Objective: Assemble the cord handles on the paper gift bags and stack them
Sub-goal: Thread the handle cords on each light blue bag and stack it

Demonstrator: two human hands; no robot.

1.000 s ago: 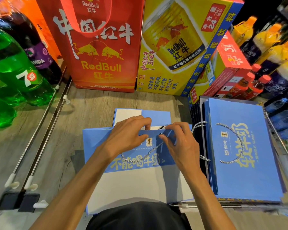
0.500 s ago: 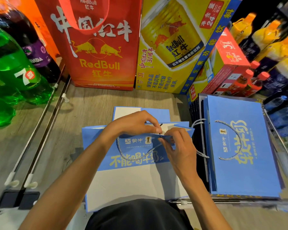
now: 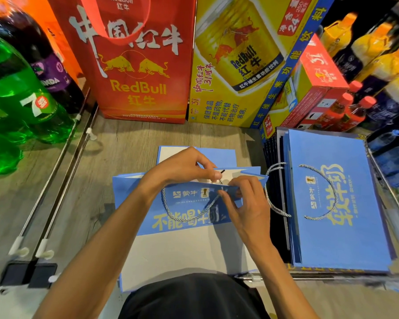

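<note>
A flat blue paper gift bag (image 3: 134, 203) with yellow lettering lies on the wooden shelf in front of me, its top edge folded up. A grey-white cord handle (image 3: 171, 212) loops across its front. My left hand (image 3: 182, 166) pinches the cord's black-tipped end at the bag's top edge. My right hand (image 3: 244, 201) pinches the bag's rim next to the hole, right beside the left fingers. A stack of blue bags (image 3: 336, 203) with cords fitted lies to the right.
A red Red Bull bag (image 3: 134, 65) and a yellow Red Bull carton (image 3: 240, 65) stand at the back. Green bottles (image 3: 16, 93) fill the left behind metal rails (image 3: 55, 180). Orange-capped bottles (image 3: 378, 54) stand at the right. Another blue bag (image 3: 221, 155) lies under my hands.
The left hand has drawn the cord's black tip up above the bag's top edge, and the cord loop has slid left across the front. The right hand moved slightly toward the rim.
</note>
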